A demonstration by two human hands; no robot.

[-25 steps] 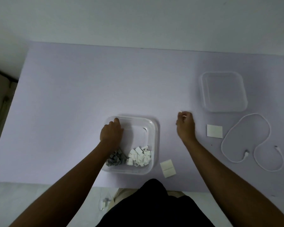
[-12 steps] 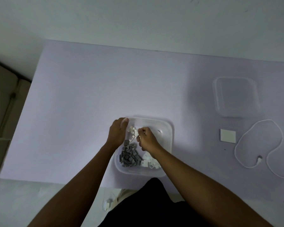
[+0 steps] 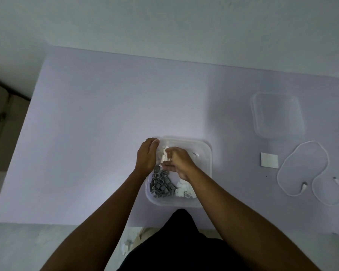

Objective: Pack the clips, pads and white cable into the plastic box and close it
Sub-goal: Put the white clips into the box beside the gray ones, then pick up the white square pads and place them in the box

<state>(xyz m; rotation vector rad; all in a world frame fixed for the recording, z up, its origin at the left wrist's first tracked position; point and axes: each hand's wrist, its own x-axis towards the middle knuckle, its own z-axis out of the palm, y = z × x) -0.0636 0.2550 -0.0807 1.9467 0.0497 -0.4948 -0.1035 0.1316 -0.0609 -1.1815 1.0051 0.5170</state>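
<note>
Both hands work inside the open clear plastic box (image 3: 205,153), which stands on the lilac table (image 3: 106,124) at its near edge. Left hand (image 3: 146,156), fingers curled, rests against the box's far-left corner much as it did half a second ago; whether it grips the wall cannot be told. Right hand (image 3: 178,162) lies just right of it over the box interior, fingers loosely bent beside a small cluster of white pieces (image 3: 164,155); a second ago this hand was on the table right of the box. Whether it pinches any piece cannot be told. Grey clips (image 3: 161,184) fill the box's near-left part, white clips (image 3: 184,190) the near-right part. Right of the box and well apart from it lie one white square pad (image 3: 269,160), the looped white cable (image 3: 305,173) beyond the pad, and the clear lid (image 3: 277,114) farther back. The pad seen near the box's right corner a second ago is out of sight.
</note>
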